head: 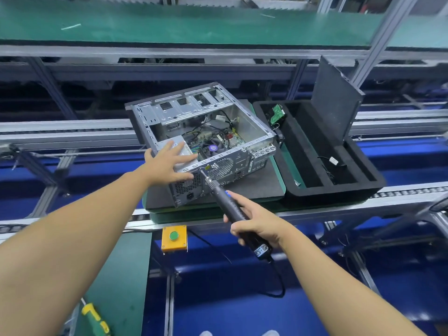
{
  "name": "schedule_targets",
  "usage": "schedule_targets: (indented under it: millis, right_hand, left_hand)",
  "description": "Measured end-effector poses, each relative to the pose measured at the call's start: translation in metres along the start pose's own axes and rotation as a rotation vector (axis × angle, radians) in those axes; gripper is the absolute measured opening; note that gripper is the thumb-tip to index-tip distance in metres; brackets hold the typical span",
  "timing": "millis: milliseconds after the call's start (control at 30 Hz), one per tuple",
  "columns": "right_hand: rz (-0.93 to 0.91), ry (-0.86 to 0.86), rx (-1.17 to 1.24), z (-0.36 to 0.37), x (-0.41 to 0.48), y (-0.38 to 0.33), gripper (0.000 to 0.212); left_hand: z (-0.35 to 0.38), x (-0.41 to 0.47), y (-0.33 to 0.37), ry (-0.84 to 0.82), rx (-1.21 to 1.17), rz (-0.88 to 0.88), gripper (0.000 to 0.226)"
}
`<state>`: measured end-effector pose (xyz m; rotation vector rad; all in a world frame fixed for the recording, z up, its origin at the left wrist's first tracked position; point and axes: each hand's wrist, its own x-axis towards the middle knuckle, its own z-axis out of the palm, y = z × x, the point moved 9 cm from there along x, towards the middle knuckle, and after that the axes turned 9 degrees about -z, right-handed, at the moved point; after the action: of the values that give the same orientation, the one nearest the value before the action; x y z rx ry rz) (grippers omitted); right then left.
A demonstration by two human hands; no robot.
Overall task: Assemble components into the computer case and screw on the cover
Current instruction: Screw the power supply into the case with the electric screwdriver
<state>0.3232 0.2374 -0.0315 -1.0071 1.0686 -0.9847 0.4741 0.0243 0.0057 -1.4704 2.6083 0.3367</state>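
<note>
An open silver computer case (247, 122) lies on its side on a dark pad, its motherboard and fan exposed. My left hand (167, 163) lies flat with spread fingers on the grey power supply (178, 143) at the case's near left corner. My right hand (254, 224) grips a black electric screwdriver (225, 197) with a trailing cable. Its bit touches the case's rear panel near the top edge, just left of the round fan grille (221, 167). The black cover panel (335, 98) leans upright at the back of the foam tray.
A black foam tray (378, 183) to the right of the case holds a green circuit board (277, 113) and a small cable (333, 162). A yellow box with a green button (174, 237) hangs under the conveyor rail. A yellow-green screwdriver (95, 318) lies at the lower left.
</note>
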Motion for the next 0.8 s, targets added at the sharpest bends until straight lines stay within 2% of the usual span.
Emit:
schedule_targets:
  millis: [133, 233, 300, 400, 467, 500, 600, 700, 800]
  right_hand:
    - [-0.065, 0.071, 0.066, -0.020, 0.001, -0.011, 0.079]
    - [-0.131, 0.124, 0.125, -0.037, 0.003, -0.019, 0.079]
    - [-0.170, 0.170, 0.167, -0.050, 0.004, -0.022, 0.080]
    - [-0.182, 0.246, 0.208, -0.077, 0.006, -0.020, 0.084]
    - [-0.177, 0.279, 0.215, -0.097, 0.008, -0.019, 0.087]
    - [-0.171, 0.290, 0.212, -0.107, 0.010, -0.018, 0.087]
    - [-0.158, 0.323, 0.232, -0.143, 0.016, -0.019, 0.086]
    - [-0.150, 0.358, 0.216, -0.185, 0.023, -0.024, 0.054]
    - [-0.099, 0.415, 0.184, -0.235, 0.028, -0.024, 0.046]
  left_hand:
    - [-0.006, 0.008, -0.005, -0.045, -0.043, 0.018, 0.069]
    - [-0.007, 0.016, -0.008, -0.051, -0.016, -0.009, 0.066]
    - [-0.013, 0.024, -0.005, -0.024, -0.081, -0.049, 0.063]
    - [-0.036, 0.038, 0.015, 0.203, -0.044, -0.053, 0.059]
    - [-0.060, 0.046, 0.039, 0.386, -0.111, -0.018, 0.053]
    - [-0.070, 0.053, 0.055, 0.428, -0.163, 0.016, 0.050]
    - [-0.081, 0.085, 0.116, 0.375, -0.211, 0.168, 0.043]
    - [-0.078, 0.118, 0.172, 0.280, -0.282, 0.263, 0.031]
    - [-0.070, 0.150, 0.218, 0.237, -0.315, 0.294, 0.023]
